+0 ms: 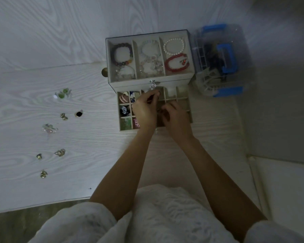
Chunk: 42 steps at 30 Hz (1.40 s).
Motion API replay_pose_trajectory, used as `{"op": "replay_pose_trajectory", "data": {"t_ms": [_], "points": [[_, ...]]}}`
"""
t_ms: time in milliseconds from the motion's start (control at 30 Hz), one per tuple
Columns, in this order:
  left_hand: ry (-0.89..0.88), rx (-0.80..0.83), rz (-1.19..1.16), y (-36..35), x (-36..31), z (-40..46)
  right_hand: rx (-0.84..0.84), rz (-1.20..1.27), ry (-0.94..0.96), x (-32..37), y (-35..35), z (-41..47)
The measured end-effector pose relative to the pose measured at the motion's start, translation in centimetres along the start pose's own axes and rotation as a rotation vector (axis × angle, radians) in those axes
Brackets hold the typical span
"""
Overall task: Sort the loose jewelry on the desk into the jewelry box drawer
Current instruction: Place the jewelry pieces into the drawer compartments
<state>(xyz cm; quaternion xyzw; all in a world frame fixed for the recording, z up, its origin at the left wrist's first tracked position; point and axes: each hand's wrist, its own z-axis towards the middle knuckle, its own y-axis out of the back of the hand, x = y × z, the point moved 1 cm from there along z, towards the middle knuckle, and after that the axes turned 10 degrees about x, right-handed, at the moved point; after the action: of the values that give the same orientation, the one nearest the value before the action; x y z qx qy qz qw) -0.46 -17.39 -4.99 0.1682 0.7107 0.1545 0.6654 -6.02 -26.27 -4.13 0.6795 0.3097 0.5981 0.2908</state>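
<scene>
Dim white woodgrain desk [88,146]. Both hands over open drawer [182,102]: left hand [145,111] pinching something small, right hand [175,118] curled, contents unclear. Loose jewelry [60,152] left, awaiting sorting.

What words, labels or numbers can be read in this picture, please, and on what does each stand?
Pink item in the front row of the open drawer, beside the left hand: pale lettering, too blurred to read.
Nothing else bears readable text, neither the jewelry box nor the blue and clear plastic box.
</scene>
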Motion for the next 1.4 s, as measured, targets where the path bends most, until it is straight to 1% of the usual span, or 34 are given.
{"op": "replay_pose_trajectory", "data": {"t_ms": [100, 300, 433, 500, 567, 700, 800, 900, 1000, 1100, 1200, 1300, 1400], "points": [[0.001, -0.015, -0.003, -0.5, 0.2, -0.2, 0.002, 0.025, -0.011, -0.3, 0.0, 0.2], [-0.090, 0.015, 0.070, -0.7, 1.0, -0.5, 0.004, 0.045, -0.023, -0.5, -0.2, 0.3], [-0.097, 0.083, 0.071, 0.1, 1.0, -0.7, -0.004, 0.030, -0.034, -0.6, -0.1, 0.4], [-0.132, 0.138, 0.102, 1.2, 1.1, -1.1, 0.001, 0.022, -0.033, -0.7, -0.2, 0.4], [-0.217, 0.210, 0.179, 2.8, 1.3, -1.9, 0.003, 0.015, -0.019, -0.6, -0.3, 0.3], [-0.428, 0.322, 0.483, 7.0, 2.3, -4.1, 0.026, -0.050, 0.027, 0.1, 0.0, -0.2], [-0.439, 0.371, 0.559, 10.3, 3.0, -6.2, 0.063, -0.113, 0.095, 1.1, 0.0, -0.9], [-0.335, 0.362, 0.610, 13.6, 4.3, -8.0, 0.086, -0.140, 0.164, 3.1, -0.6, -1.8], [-0.136, 0.279, 0.640, 17.2, 6.2, -9.7, 0.149, -0.192, 0.261, 6.2, -2.3, -2.6], [0.100, 0.110, 0.559, 20.5, 8.3, -11.4, 0.277, -0.226, 0.364, 9.3, -4.9, -2.9], [0.259, -0.071, 0.483, 23.8, 10.9, -13.3, 0.432, -0.238, 0.462, 12.8, -8.3, -2.8], [0.384, -0.242, 0.374, 26.5, 13.5, -15.2, 0.602, -0.181, 0.464, 16.0, -12.0, -2.5], [0.501, -0.337, 0.263, 28.9, 15.6, -16.3, 0.683, -0.137, 0.441, 19.0, -15.7, -1.4]]}}
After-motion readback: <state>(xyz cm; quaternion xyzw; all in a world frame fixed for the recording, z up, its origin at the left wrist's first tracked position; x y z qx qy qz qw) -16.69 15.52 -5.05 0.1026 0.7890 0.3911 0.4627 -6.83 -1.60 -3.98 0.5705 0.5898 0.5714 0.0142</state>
